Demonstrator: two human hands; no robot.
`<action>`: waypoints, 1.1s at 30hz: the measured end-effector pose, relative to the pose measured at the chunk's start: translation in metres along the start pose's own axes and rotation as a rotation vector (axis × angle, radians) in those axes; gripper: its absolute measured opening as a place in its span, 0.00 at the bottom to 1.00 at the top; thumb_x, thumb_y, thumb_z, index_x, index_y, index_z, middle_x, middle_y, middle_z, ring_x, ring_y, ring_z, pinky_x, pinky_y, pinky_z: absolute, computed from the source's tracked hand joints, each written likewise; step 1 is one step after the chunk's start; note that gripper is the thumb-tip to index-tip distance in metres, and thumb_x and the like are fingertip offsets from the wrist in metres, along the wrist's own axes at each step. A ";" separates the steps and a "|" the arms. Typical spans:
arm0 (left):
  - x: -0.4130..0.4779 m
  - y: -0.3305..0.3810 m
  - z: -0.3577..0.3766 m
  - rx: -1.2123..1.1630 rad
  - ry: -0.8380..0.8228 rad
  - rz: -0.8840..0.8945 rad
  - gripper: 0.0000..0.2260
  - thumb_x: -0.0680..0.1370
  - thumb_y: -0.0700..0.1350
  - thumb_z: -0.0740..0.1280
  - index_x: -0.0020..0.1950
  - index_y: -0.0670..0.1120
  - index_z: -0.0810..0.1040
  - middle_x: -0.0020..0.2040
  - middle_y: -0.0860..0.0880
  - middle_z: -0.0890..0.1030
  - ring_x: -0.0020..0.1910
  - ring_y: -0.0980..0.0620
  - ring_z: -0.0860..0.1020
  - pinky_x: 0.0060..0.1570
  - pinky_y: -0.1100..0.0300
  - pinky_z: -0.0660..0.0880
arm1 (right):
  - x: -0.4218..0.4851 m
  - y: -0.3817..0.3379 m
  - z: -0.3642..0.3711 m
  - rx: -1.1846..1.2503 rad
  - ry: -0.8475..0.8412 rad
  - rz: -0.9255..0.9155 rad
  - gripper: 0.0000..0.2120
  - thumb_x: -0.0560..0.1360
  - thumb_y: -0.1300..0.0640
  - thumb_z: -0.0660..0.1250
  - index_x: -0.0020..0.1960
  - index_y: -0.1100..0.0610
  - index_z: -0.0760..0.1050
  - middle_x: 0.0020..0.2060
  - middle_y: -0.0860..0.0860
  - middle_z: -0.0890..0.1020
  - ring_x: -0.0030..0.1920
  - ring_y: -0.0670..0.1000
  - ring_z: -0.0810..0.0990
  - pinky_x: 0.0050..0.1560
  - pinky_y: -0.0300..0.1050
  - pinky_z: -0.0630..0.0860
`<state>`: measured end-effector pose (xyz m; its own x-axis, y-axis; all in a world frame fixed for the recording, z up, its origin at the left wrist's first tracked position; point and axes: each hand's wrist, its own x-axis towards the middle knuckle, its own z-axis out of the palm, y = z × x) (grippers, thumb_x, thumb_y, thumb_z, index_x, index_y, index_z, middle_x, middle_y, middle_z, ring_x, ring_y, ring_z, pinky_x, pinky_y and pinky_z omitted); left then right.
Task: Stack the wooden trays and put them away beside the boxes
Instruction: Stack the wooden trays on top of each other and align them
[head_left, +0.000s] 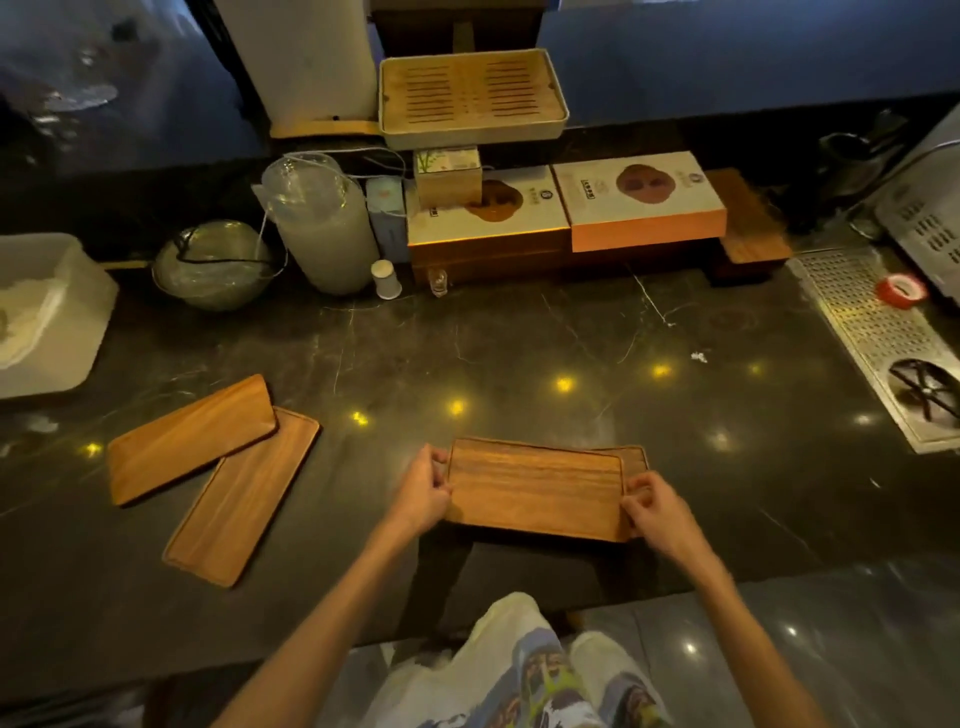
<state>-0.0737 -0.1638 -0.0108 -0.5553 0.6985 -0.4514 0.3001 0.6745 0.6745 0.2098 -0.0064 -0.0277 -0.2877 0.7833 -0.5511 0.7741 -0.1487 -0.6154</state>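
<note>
A wooden tray (535, 486) lies near the counter's front edge, on top of a second tray (635, 457) whose right end sticks out from under it. My left hand (421, 493) grips the top tray's left end. My right hand (654, 512) grips its right end. Two more wooden trays lie to the left: one (192, 439) rests at an angle over the corner of the other (244, 499). At the back stand two white boxes (644, 200), with a wooden tray (753, 218) beside them on the right.
The dark marble counter (519, 353) holds a slatted tea tray (470, 96) at the back, a glass bowl (213, 265), a large jar (324, 228), a white tub (47, 312) at left, and a metal drain grate (872, 332) with red tape (901, 291) at right.
</note>
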 end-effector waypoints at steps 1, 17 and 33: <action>-0.002 0.007 0.014 -0.008 -0.001 -0.024 0.14 0.74 0.32 0.65 0.57 0.42 0.70 0.45 0.44 0.76 0.46 0.47 0.75 0.40 0.62 0.72 | 0.007 0.007 -0.010 -0.023 0.002 -0.019 0.06 0.77 0.57 0.66 0.54 0.51 0.72 0.41 0.49 0.82 0.40 0.51 0.83 0.45 0.57 0.82; -0.016 0.031 0.088 0.109 0.064 -0.155 0.13 0.75 0.36 0.67 0.55 0.45 0.68 0.58 0.44 0.72 0.55 0.48 0.75 0.52 0.55 0.77 | 0.038 0.035 -0.029 -0.077 0.130 -0.105 0.09 0.78 0.58 0.66 0.57 0.56 0.76 0.51 0.53 0.82 0.50 0.53 0.81 0.51 0.54 0.80; -0.012 0.028 0.099 0.107 0.139 -0.124 0.12 0.74 0.40 0.70 0.51 0.47 0.68 0.57 0.45 0.72 0.52 0.50 0.73 0.52 0.54 0.76 | 0.032 0.045 -0.027 -0.009 0.166 -0.126 0.09 0.77 0.57 0.67 0.56 0.55 0.78 0.48 0.51 0.83 0.43 0.45 0.78 0.37 0.35 0.70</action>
<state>0.0180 -0.1300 -0.0441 -0.6922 0.5740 -0.4376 0.2991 0.7799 0.5499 0.2506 0.0282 -0.0571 -0.2863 0.8842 -0.3690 0.7430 -0.0383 -0.6682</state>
